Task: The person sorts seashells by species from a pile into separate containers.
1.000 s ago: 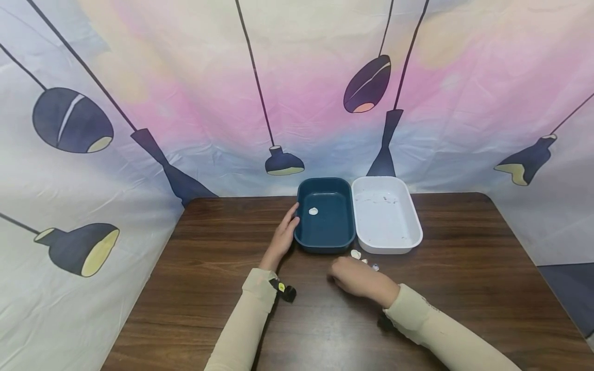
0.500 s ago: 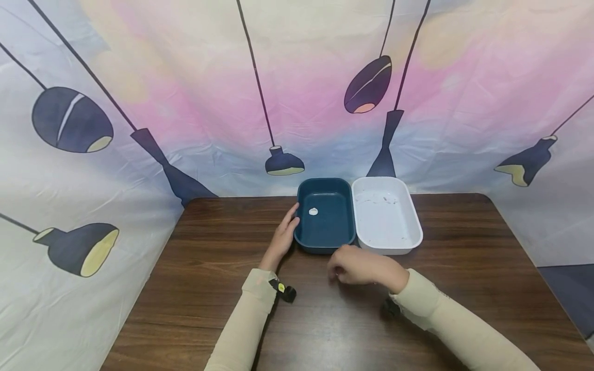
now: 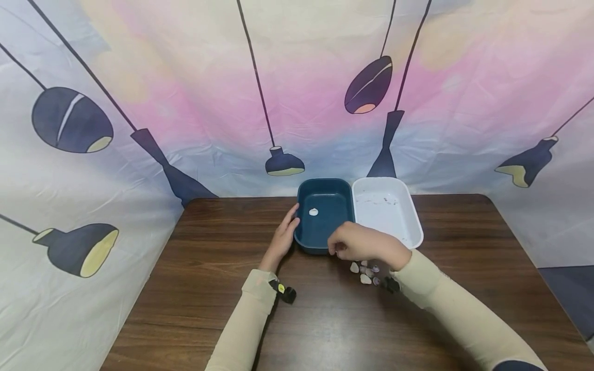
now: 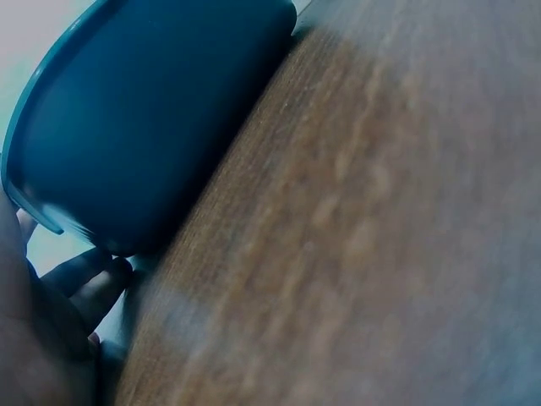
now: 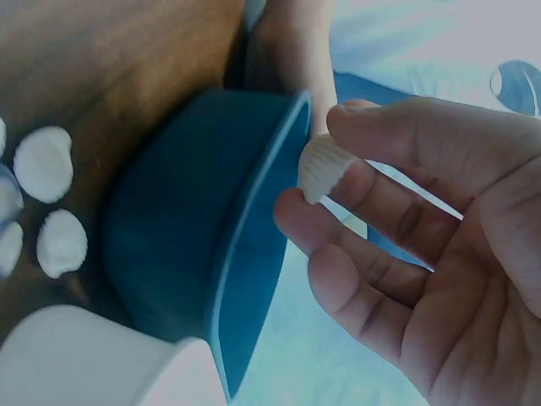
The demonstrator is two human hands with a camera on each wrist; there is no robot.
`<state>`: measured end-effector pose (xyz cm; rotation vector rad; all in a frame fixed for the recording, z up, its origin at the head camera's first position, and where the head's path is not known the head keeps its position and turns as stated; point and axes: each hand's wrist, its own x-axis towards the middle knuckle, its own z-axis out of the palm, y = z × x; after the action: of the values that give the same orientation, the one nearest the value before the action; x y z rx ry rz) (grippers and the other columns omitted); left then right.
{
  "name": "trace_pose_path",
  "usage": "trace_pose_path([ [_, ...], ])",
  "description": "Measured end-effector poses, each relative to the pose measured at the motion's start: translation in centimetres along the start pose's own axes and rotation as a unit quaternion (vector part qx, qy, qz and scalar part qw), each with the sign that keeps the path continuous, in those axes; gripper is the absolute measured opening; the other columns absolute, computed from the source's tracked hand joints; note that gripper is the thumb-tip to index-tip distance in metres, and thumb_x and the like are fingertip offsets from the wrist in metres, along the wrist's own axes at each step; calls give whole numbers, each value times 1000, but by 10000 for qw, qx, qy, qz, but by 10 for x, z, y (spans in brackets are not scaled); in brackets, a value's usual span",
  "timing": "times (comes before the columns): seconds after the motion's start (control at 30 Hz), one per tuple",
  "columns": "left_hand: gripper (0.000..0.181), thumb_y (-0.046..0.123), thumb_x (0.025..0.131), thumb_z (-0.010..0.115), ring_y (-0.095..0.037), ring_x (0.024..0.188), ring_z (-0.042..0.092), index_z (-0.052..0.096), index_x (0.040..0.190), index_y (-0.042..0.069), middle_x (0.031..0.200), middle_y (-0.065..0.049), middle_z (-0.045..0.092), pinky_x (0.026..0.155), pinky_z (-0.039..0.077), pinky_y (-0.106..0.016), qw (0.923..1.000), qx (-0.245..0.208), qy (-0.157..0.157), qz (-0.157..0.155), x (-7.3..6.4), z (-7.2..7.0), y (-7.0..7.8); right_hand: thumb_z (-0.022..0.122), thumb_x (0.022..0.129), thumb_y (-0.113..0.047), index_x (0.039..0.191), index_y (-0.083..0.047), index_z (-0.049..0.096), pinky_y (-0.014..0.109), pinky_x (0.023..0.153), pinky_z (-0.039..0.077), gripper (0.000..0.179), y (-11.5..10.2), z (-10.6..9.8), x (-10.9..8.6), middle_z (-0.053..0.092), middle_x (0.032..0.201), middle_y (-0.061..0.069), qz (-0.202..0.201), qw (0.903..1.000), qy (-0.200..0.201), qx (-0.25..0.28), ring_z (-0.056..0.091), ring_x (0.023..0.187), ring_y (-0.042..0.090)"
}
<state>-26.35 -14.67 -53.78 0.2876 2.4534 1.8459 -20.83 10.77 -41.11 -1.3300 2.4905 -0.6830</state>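
My right hand [image 3: 357,241] pinches a ribbed white seashell [image 5: 323,167] between thumb and fingers, over the near rim of the dark teal tray [image 3: 327,226]. Fingers of my left hand [image 3: 281,239] lie straight along that tray's left side; in the left wrist view they touch its outer wall [image 4: 161,110]. One white shell [image 3: 313,212] lies inside the teal tray. Several more shells [image 3: 365,279], white and purplish, sit on the table below my right wrist; the right wrist view shows white shells [image 5: 62,243] beside the trays.
A white tray [image 3: 385,206], with small dark specks on its bottom, stands against the teal one on its right. Both are at the back of the brown wooden table [image 3: 223,237]. Behind hangs a painted cloth [image 3: 209,77] with lamp pictures.
From the tabletop shells, my right hand has risen and moved forward to the teal tray's near rim, uncovering the shells on the table. My left hand has stayed in place.
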Motion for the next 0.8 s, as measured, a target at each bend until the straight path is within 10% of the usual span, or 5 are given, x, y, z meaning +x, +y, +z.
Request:
trace_pose_path([
  [0.57, 53, 26, 116, 40, -34, 159, 23, 32, 168, 17, 173, -10, 28, 126, 19, -59, 9999, 93, -60, -53, 2, -1, -3, 70, 93, 1, 99, 0, 81, 35, 74, 56, 13, 35, 4, 30, 74, 88, 5, 434, 9961, 402, -653, 61, 75, 15],
  [0.8, 52, 17, 116, 40, -39, 158, 24, 32, 167, 9, 171, -18, 28, 125, 23, -59, 9995, 24, -300, 16, -7, -6, 24, 68, 95, -1, 101, 1, 82, 36, 75, 56, 16, 47, 15, 41, 77, 92, 9, 798, 9933, 415, -723, 60, 74, 15],
])
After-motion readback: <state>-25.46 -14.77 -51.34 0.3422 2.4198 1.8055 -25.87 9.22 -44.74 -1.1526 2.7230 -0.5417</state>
